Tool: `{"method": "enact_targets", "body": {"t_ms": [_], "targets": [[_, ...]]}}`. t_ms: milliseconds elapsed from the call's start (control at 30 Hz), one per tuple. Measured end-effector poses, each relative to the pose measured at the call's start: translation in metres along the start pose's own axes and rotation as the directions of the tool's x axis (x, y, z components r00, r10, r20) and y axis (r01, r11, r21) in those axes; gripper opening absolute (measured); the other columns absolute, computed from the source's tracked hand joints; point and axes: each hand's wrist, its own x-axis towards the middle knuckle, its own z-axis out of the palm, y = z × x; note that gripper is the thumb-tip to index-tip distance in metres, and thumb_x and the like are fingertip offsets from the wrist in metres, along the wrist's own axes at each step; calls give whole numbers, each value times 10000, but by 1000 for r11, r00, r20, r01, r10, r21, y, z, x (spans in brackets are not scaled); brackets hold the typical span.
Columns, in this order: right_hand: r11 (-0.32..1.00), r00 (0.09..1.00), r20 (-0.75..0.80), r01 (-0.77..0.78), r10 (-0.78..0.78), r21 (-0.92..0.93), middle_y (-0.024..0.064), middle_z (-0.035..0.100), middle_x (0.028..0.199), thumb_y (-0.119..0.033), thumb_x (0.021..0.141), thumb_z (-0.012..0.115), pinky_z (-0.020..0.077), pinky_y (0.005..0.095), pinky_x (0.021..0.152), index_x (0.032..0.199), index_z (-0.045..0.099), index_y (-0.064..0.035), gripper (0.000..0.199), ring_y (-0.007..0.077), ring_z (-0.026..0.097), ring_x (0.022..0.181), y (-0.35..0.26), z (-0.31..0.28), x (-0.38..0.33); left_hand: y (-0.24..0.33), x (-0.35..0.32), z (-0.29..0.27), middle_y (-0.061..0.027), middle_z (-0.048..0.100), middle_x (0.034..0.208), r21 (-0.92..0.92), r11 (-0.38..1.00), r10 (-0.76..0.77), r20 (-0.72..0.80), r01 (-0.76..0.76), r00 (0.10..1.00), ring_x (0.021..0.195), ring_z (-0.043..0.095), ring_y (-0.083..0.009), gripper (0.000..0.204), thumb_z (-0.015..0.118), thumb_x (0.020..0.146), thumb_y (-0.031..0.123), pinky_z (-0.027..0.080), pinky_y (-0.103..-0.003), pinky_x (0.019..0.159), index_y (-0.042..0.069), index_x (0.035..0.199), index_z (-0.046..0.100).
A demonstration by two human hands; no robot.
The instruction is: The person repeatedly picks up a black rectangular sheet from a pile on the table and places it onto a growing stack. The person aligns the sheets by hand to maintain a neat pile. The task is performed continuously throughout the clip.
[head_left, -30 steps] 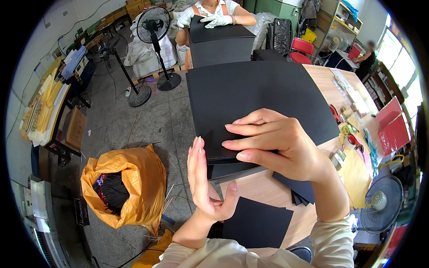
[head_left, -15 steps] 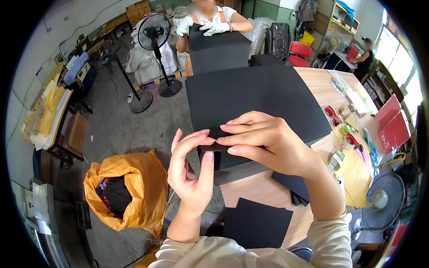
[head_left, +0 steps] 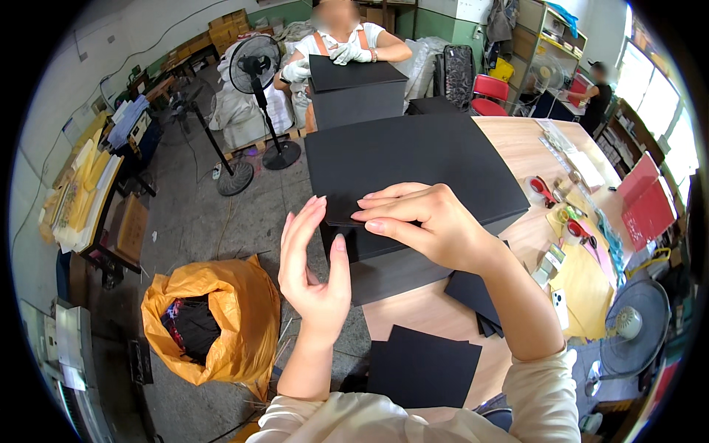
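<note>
A tall stack of black sheets, their kind of board or paper not clear, stands on the table before me. My right hand is at its near edge, fingers together and thumb beneath, pinching the rim of a black sheet near the stack's left corner. Just left of that corner is my left hand, open and holding nothing, its thumb apart from its raised fingers. Loose black sheets lie on the table close to my body, and more black sheets lie beside the stack's base.
Across from me a person in white gloves handles another black stack. An orange sack stands on the floor at left, near standing fans. Red-handled scissors, a red folder and another fan are at right.
My left hand has spread its fingers and come away from the sheet's edge. My right hand has shifted slightly left, still at the edge. The co-worker's hands have moved a little.
</note>
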Motion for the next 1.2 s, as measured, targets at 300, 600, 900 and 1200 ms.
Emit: {"method": "enact_targets", "body": {"t_ms": [300,600,900,1200], "targets": [[999,998,-47,34,-34,3,116,740,940,-222,883,702,537,374,874,987,759,-43,216,298,686,1001,7,5,0,-11,-21,8,-203,642,1267,113,993,34,-42,-29,999,1202,616,-303,437,636,825,-31,330,-465,1109,-51,1261,613],[998,996,-64,59,-58,18,122,742,916,-203,876,709,544,376,872,966,757,-26,204,314,691,997,7,5,0,-15,-25,11,-270,608,1279,131,988,83,-20,-80,996,1239,574,-370,426,535,882,-50,339,-517,1111,-77,1306,556],[998,995,-76,68,-67,10,120,743,919,-195,870,716,549,378,862,957,757,-23,197,319,693,990,8,6,1,-16,-26,10,-282,602,1281,110,991,84,-18,-82,996,1248,567,-371,422,526,896,-28,322,-513,1120,-74,1316,548],[998,996,-68,66,-65,8,123,743,916,-203,870,716,548,375,866,965,757,-25,207,317,693,994,6,5,2,-18,-28,10,-251,610,1292,71,995,67,-44,-64,997,1242,582,-349,449,592,849,-23,297,-490,1128,-78,1293,573]]}}
